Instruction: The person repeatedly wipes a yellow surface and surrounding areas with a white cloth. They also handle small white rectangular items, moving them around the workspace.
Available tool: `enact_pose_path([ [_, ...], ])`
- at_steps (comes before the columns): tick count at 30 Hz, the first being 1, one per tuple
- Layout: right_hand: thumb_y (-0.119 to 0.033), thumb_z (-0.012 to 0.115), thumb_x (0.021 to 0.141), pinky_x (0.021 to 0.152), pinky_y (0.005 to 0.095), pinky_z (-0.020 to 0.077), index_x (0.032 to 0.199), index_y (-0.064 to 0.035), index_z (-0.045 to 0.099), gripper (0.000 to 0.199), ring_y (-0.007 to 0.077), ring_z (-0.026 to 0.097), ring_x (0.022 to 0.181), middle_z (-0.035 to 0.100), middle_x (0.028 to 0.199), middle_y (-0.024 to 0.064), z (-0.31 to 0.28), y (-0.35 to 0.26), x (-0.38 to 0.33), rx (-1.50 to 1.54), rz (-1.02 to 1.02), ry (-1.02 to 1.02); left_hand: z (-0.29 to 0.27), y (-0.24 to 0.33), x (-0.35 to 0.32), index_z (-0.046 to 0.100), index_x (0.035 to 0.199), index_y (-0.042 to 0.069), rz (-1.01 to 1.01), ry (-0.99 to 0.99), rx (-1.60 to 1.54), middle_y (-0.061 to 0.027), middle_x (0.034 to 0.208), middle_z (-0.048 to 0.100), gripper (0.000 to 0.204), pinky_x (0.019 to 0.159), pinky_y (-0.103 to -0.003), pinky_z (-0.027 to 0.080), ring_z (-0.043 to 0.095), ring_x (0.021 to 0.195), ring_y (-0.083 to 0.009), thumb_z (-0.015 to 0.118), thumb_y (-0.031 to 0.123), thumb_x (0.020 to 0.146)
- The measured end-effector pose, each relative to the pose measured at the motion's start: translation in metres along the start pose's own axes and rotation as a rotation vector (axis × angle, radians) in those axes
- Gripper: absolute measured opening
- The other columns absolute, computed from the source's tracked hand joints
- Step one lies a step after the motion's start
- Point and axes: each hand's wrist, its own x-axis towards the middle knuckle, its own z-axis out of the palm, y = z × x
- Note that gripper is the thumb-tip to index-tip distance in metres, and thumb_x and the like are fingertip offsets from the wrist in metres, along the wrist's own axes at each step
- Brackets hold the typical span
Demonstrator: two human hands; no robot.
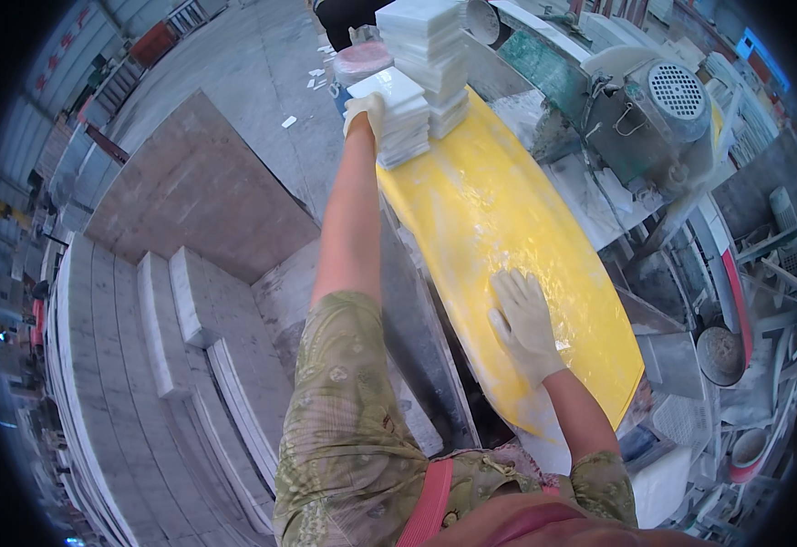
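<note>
My left hand, in a pale glove, reaches far forward to a short stack of white marble tiles. Its fingers close on the edge of the top tile at the stack's left corner; some of the fingertips are hard to make out. My right hand, also gloved, lies flat with fingers stretched on a wet, shiny yellow sheet. Nothing is in that hand. The yellow sheet covers a long work surface, and the tile stack stands on its far left end.
A taller tile stack stands just behind the short one. To the right is a dusty machine with a round motor grille. Stone slabs lie at left beside a large brown board. A pink-topped container and a person are beyond.
</note>
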Motion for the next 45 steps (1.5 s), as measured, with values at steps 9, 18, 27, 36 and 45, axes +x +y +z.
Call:
enact_pose_path([
  [9, -0.023, 0.055, 0.101, 0.127, 0.0502, 0.0204, 0.148, -0.0008, 0.048, 0.052, 0.0372, 0.037, 0.147, 0.048, 0.153, 0.019, -0.004, -0.002, -0.001, 0.027, 0.026, -0.021, 0.005, 0.0, -0.044, 0.044, 0.154, 0.02, 0.749, 0.318, 0.773, -0.024, 0.162, 0.034, 0.087, 0.116, -0.066, 0.03, 0.027, 0.151, -0.0469, 0.079, 0.05, 0.08],
  [18, -0.023, 0.057, 0.099, 0.126, 0.0512, 0.0224, 0.147, -0.0012, 0.05, 0.053, 0.0373, 0.04, 0.145, 0.051, 0.15, 0.0199, -0.001, 0.001, 0.0, 0.026, 0.018, 0.003, 0.013, -0.023, -0.025, 0.059, 0.141, 0.023, 1.039, 0.347, 0.895, -0.012, 0.139, 0.058, 0.066, 0.106, -0.057, 0.047, 0.045, 0.134, -0.0519, 0.079, 0.044, 0.081],
  [27, -0.025, 0.054, 0.102, 0.127, 0.0498, 0.0213, 0.147, -0.0003, 0.048, 0.052, 0.0362, 0.038, 0.147, 0.049, 0.152, 0.02, -0.001, 0.006, -0.002, -0.004, 0.014, -0.008, 0.014, -0.02, -0.034, 0.065, 0.135, 0.016, 1.073, 0.25, 0.756, -0.0185, 0.142, 0.058, 0.056, 0.112, -0.057, 0.039, 0.043, 0.136, -0.0523, 0.079, 0.034, 0.084],
  [36, -0.025, 0.053, 0.103, 0.127, 0.0491, 0.0199, 0.148, -0.0009, 0.047, 0.051, 0.036, 0.036, 0.148, 0.048, 0.153, 0.0198, -0.009, -0.002, -0.004, 0.053, 0.03, -0.02, 0.019, -0.021, -0.042, 0.06, 0.139, 0.019, 0.943, 0.236, 0.723, -0.0167, 0.15, 0.053, 0.061, 0.112, -0.057, 0.043, 0.035, 0.145, -0.0522, 0.08, 0.035, 0.084],
  [45, -0.021, 0.055, 0.101, 0.126, 0.0508, 0.0217, 0.146, -0.0005, 0.05, 0.05, 0.0374, 0.038, 0.147, 0.049, 0.152, 0.0209, 0.003, 0.004, -0.004, -0.027, -0.021, 0.027, 0.018, -0.016, -0.057, 0.055, 0.144, 0.014, 0.967, 0.27, 0.801, -0.0168, 0.156, 0.046, 0.067, 0.113, -0.067, 0.032, 0.031, 0.148, -0.0478, 0.073, 0.046, 0.088],
])
